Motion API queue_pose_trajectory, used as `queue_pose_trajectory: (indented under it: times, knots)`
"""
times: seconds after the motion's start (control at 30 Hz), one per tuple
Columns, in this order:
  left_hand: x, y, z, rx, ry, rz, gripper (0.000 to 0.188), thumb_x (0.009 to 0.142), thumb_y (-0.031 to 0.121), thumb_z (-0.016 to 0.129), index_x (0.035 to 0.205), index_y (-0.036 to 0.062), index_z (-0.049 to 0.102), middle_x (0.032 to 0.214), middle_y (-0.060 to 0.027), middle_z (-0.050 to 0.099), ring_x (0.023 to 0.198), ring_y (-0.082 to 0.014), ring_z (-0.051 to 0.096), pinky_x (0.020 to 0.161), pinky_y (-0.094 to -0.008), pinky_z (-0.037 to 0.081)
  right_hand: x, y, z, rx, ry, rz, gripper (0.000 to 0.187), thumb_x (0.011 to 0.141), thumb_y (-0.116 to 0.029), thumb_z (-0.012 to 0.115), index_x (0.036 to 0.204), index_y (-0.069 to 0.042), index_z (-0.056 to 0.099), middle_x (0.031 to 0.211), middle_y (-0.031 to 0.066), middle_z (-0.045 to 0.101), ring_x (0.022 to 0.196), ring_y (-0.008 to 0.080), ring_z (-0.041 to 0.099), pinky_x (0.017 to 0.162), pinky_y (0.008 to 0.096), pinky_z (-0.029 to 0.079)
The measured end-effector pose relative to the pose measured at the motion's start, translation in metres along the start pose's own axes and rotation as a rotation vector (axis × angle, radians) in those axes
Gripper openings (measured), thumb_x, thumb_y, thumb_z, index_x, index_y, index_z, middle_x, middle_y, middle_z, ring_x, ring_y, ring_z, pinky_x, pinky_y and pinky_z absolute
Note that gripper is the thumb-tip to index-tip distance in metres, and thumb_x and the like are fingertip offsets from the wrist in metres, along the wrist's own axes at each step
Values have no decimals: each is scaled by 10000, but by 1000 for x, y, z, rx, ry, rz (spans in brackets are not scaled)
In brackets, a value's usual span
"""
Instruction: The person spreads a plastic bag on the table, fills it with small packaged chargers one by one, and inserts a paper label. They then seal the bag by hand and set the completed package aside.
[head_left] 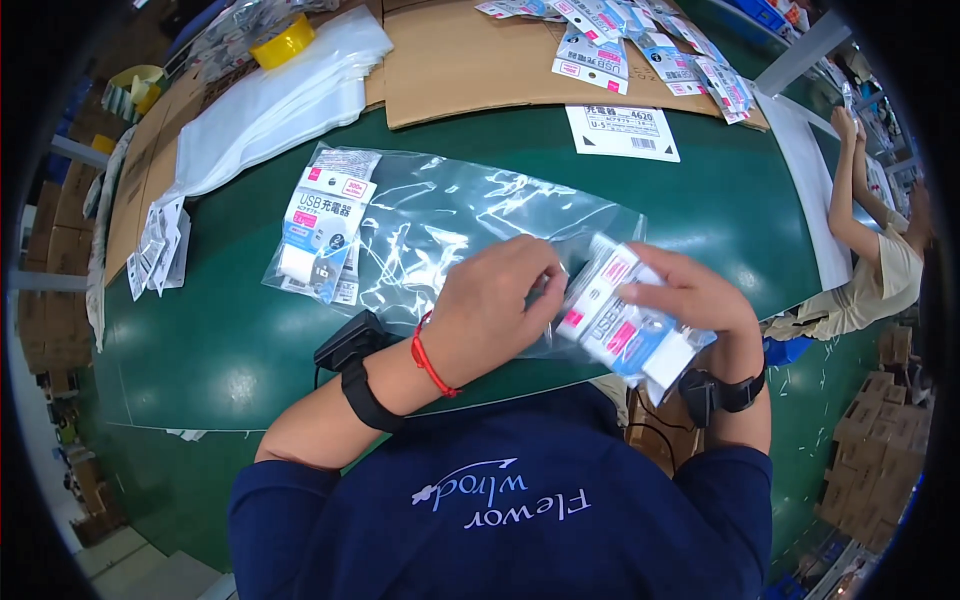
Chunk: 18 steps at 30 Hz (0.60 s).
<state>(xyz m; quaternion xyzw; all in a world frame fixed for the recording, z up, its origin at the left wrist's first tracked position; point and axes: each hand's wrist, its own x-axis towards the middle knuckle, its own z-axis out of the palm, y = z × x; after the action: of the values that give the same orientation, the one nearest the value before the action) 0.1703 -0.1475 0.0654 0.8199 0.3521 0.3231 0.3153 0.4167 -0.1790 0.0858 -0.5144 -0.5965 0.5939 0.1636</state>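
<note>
A long clear plastic bag (450, 215) lies flat across the green table, with several white, blue and pink charger packs (322, 235) inside its left end. My left hand (510, 295) is closed in a pinch at the bag's right end, by its mouth; the fingertips are partly hidden. My right hand (690, 290) grips a small stack of similar charger packs (625, 325), tilted, beside the bag mouth. The thumb lies on top of the stack and the other fingers are behind it.
More charger packs (590, 60) lie on cardboard (460, 60) at the far side. A stack of clear bags (290, 100) with a yellow tape roll (283, 42) is far left. A white label sheet (622, 133) lies beyond the bag. Another person (870, 250) works at right.
</note>
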Motion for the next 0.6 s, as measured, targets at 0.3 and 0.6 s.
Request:
queue_pose_trajectory:
  times: [0.3,0.6]
  knots:
    - [-3,23,3,220,8,319,90,743,54,630,763,33,545,750,-90,562,631,-247,567,547,-327,460,35,-1,9,442,42,113,435,912,-168,585,1287,16,465,1146,56,590,1049,113,529,903,269,430]
    - [-10,34,12,103,33,413,93,700,68,572,755,35,504,750,-92,495,689,-229,550,584,-323,467,79,-23,49,453,-69,-112,406,939,-172,550,1306,-29,450,1181,63,559,1056,101,510,911,254,426]
